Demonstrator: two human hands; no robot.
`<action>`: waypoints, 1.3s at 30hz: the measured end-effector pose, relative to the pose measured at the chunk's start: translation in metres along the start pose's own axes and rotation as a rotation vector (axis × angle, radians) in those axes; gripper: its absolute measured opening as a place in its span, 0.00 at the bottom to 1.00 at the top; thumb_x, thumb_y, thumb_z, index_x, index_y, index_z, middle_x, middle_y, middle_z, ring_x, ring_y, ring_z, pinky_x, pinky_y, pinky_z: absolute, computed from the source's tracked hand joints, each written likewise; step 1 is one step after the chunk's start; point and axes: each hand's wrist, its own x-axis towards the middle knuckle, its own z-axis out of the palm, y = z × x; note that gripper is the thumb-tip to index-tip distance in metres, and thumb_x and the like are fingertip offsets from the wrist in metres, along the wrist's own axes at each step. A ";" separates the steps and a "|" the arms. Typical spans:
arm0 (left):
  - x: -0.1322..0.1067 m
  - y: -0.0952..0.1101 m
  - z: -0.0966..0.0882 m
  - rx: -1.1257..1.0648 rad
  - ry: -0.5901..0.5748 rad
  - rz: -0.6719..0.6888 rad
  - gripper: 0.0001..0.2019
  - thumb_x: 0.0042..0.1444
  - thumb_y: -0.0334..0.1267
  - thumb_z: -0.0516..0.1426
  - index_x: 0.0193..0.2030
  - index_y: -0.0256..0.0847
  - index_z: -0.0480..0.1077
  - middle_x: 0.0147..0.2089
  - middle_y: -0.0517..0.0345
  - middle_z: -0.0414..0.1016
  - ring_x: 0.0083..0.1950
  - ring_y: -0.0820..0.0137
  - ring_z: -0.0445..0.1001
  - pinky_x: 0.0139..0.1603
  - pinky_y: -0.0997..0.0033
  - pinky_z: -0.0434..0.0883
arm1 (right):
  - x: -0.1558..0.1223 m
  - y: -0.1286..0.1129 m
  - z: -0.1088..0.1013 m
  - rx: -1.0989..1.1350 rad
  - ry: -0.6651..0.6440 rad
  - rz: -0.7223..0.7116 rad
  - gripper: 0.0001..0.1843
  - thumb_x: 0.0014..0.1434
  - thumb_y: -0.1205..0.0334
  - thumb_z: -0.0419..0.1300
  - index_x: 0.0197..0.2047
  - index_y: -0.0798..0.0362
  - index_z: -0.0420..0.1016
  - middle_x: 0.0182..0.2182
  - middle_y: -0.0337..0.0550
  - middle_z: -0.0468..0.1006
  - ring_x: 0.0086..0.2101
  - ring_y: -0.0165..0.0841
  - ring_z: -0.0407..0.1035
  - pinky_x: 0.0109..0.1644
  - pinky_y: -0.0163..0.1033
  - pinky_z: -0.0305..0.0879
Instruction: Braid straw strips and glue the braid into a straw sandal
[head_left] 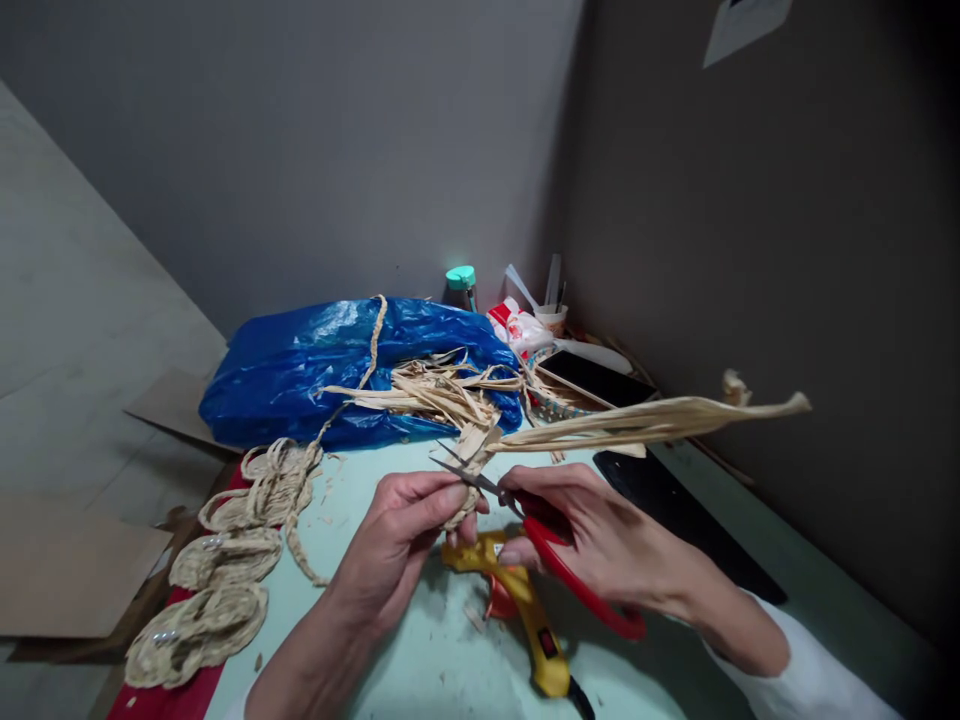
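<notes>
Between the thumb and fingers of my left hand [411, 520] is a small braided straw piece [459, 510]. Long dry straw strips [615, 425] stretch away to the right behind my hands. My right hand [607, 535] is closed around red-handled scissors [562, 565]. Their blades are parted and lie across the straw just above my left fingertips; whether they touch it I cannot tell. Below my hands a yellow glue gun [534, 620] lies on the table, its front end partly hidden by my fingers.
Several woven straw sandals [199, 630] line the table's left edge, with a loose braid [300, 550] beside them. A blue plastic bag [300, 370] with straw [442, 390] stands at the back. A phone [592, 378] and a black flat object [682, 520] lie at right.
</notes>
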 end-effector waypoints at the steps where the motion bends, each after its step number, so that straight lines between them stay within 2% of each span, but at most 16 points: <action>1: 0.000 0.000 -0.001 0.005 0.003 -0.006 0.09 0.46 0.39 0.66 0.28 0.33 0.81 0.23 0.53 0.74 0.25 0.74 0.66 0.29 0.74 0.60 | 0.003 -0.002 -0.002 -0.046 -0.044 0.014 0.16 0.61 0.48 0.58 0.45 0.50 0.71 0.38 0.43 0.81 0.39 0.36 0.75 0.48 0.39 0.70; 4: 0.002 -0.003 -0.003 0.014 0.015 -0.028 0.09 0.46 0.39 0.66 0.29 0.33 0.81 0.24 0.52 0.75 0.25 0.74 0.66 0.30 0.74 0.61 | 0.011 -0.009 -0.008 -0.130 -0.145 0.049 0.08 0.63 0.56 0.58 0.39 0.51 0.73 0.37 0.43 0.80 0.36 0.34 0.73 0.42 0.36 0.68; 7: 0.004 -0.006 -0.004 0.009 0.025 -0.034 0.09 0.46 0.39 0.66 0.29 0.33 0.81 0.24 0.52 0.75 0.26 0.74 0.66 0.30 0.74 0.62 | 0.015 -0.013 -0.010 -0.151 -0.167 0.050 0.04 0.61 0.65 0.56 0.36 0.52 0.72 0.33 0.40 0.79 0.32 0.31 0.71 0.41 0.33 0.65; 13: 0.006 -0.008 -0.004 0.019 0.011 -0.033 0.09 0.48 0.39 0.65 0.28 0.33 0.81 0.26 0.52 0.75 0.27 0.74 0.66 0.31 0.74 0.62 | 0.015 -0.012 -0.009 -0.113 -0.185 0.063 0.08 0.56 0.72 0.52 0.33 0.52 0.69 0.28 0.37 0.75 0.28 0.28 0.64 0.37 0.31 0.59; 18: 0.009 -0.011 -0.003 0.072 0.049 0.028 0.11 0.48 0.40 0.65 0.21 0.34 0.78 0.23 0.54 0.74 0.26 0.75 0.64 0.31 0.75 0.61 | 0.014 -0.010 -0.007 -0.130 -0.214 0.155 0.08 0.53 0.71 0.52 0.26 0.50 0.59 0.19 0.30 0.59 0.21 0.26 0.48 0.27 0.31 0.50; 21: 0.010 -0.011 -0.003 0.102 0.067 0.060 0.11 0.48 0.40 0.65 0.21 0.34 0.77 0.21 0.55 0.72 0.25 0.75 0.63 0.29 0.74 0.59 | 0.016 -0.010 -0.007 -0.169 -0.217 0.165 0.08 0.52 0.73 0.51 0.27 0.50 0.57 0.19 0.29 0.55 0.21 0.26 0.46 0.27 0.31 0.49; 28: 0.012 -0.013 -0.007 0.100 0.059 0.049 0.11 0.46 0.41 0.66 0.24 0.33 0.78 0.22 0.54 0.73 0.25 0.74 0.63 0.29 0.74 0.59 | 0.014 -0.013 -0.009 -0.192 -0.224 0.160 0.08 0.54 0.74 0.49 0.28 0.51 0.61 0.18 0.30 0.56 0.21 0.27 0.47 0.28 0.32 0.49; 34: 0.019 -0.017 -0.005 0.091 0.087 0.057 0.12 0.44 0.42 0.67 0.22 0.33 0.78 0.22 0.56 0.73 0.25 0.76 0.64 0.28 0.77 0.59 | 0.015 0.000 -0.002 -0.197 -0.210 0.160 0.06 0.56 0.71 0.51 0.30 0.52 0.65 0.20 0.32 0.61 0.21 0.26 0.51 0.29 0.32 0.51; 37: 0.023 -0.020 -0.005 0.112 0.085 0.041 0.13 0.42 0.42 0.67 0.20 0.33 0.76 0.20 0.56 0.72 0.23 0.77 0.63 0.27 0.77 0.59 | 0.017 0.004 0.000 -0.181 -0.187 0.165 0.03 0.59 0.64 0.54 0.32 0.51 0.64 0.20 0.32 0.62 0.21 0.25 0.52 0.27 0.31 0.51; 39: 0.025 -0.022 -0.004 0.131 0.072 0.021 0.13 0.41 0.42 0.67 0.20 0.32 0.76 0.20 0.54 0.72 0.23 0.76 0.64 0.27 0.76 0.60 | 0.017 0.005 0.001 -0.197 -0.178 0.170 0.05 0.59 0.60 0.55 0.33 0.50 0.65 0.20 0.31 0.62 0.21 0.26 0.52 0.27 0.31 0.51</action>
